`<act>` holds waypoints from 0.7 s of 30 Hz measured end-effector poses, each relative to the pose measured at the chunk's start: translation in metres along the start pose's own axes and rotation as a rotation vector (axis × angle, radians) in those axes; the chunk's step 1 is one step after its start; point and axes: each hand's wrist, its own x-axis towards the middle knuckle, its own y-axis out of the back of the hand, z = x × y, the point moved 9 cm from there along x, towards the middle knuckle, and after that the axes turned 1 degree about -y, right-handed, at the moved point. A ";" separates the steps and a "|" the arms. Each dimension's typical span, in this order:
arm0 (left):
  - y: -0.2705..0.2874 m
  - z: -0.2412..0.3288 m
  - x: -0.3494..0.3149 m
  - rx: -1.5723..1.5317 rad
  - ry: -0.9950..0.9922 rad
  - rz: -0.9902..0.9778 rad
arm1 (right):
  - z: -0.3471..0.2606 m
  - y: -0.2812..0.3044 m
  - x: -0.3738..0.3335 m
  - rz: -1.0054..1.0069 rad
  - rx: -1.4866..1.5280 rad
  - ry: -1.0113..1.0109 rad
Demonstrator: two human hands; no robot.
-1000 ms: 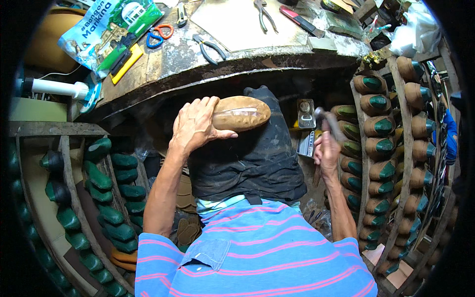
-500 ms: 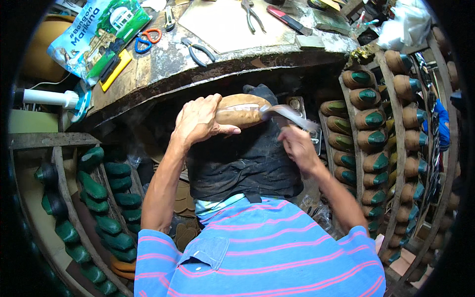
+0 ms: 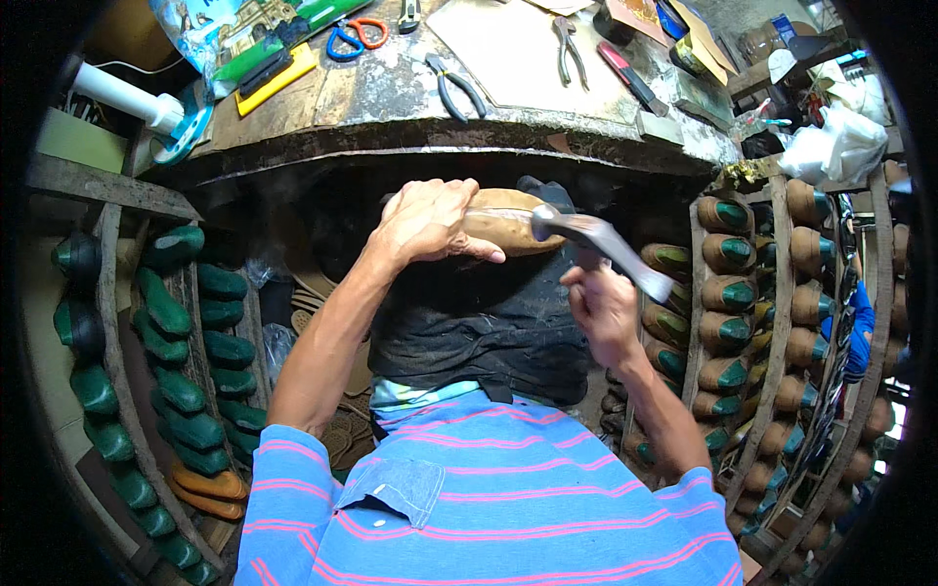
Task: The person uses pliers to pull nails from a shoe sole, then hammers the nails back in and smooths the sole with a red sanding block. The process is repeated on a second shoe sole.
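Workshop, seen from above: a worn worktop runs across the far side, with a pale board lying flat on it. Tools there, left to right: a yellow-and-black tool, scissors with red and blue handles, dark-handled pliers toward the near edge, pincers on the board's right part, a red-and-dark hand tool. White plastic bag at far right. Left rack, wooden: rows of dark green foot forms, two orange forms at the near end. Right rack, also wooden: rows of brown-and-green shoe forms. Work in hand: brown shoe-shaped piece, set crosswise at the far end of the dark-clothed lap, nearer the person than the worktop edge; a pale strip shows along its upper face. Left hand: grasping the piece's left end from above, thumb along the near side; that end is hidden beneath it. Right hand: clenched round the handle of a hammer, handle mostly out of sight. Hammer head lies aslant, its rounded face over the piece's right part, its other end pointing right and near. Contact between face and piece: cannot tell.
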 end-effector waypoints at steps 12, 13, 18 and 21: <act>-0.006 -0.004 0.000 -0.045 0.005 0.025 | -0.033 -0.001 0.032 0.004 -0.488 0.046; -0.004 -0.002 -0.001 -0.042 0.003 0.053 | -0.033 -0.007 0.033 -0.053 -0.472 0.056; -0.001 0.005 -0.005 -0.035 -0.022 0.045 | -0.048 -0.022 0.039 -0.144 -0.567 0.198; 0.003 -0.004 -0.023 0.125 -0.015 0.032 | -0.048 -0.017 0.042 -0.095 -0.502 0.101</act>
